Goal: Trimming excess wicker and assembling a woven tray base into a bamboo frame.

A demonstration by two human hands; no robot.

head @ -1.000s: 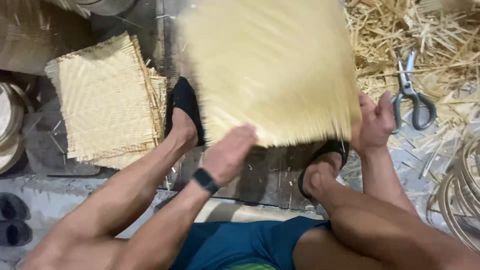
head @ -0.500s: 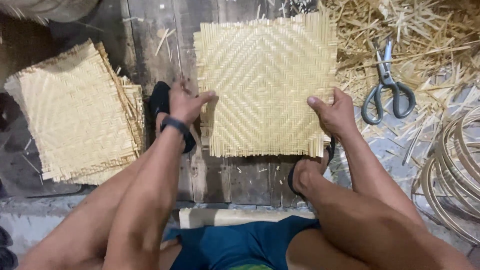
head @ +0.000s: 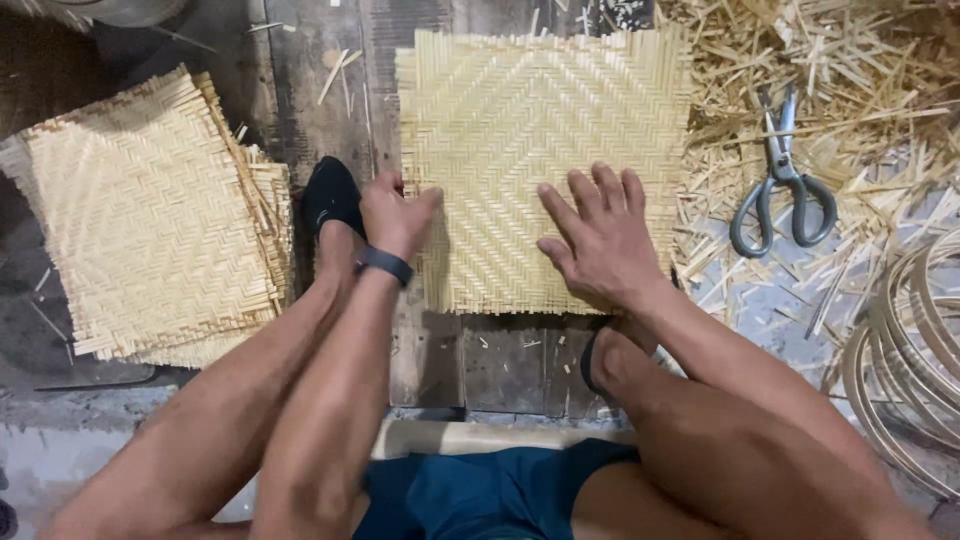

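A square woven mat (head: 540, 150) made of thin yellow strips lies flat on the dark wooden floor (head: 500, 365), just past the person's feet. The right hand (head: 600, 240) rests on the near part of the mat with its fingers spread out flat; it presses down and holds nothing. The left hand (head: 395, 215) sits at the mat's left edge with the fingers curled in, touching the edge, but I cannot tell if it really pinches the mat. A dark band (head: 385, 263) goes around the left wrist. A black sandal (head: 330, 195) is on the left foot, just left of that hand. Far to the left lies a pile of woven mats (head: 150, 220) like the first one, stacked on top of each other. To the right of the mat, grey scissors (head: 782, 185) lie shut on a heap of cut straw bits (head: 860, 70). On the near right side lie some thin round hoops (head: 910, 360), one inside the other. There are no boxes or bowls to see here.
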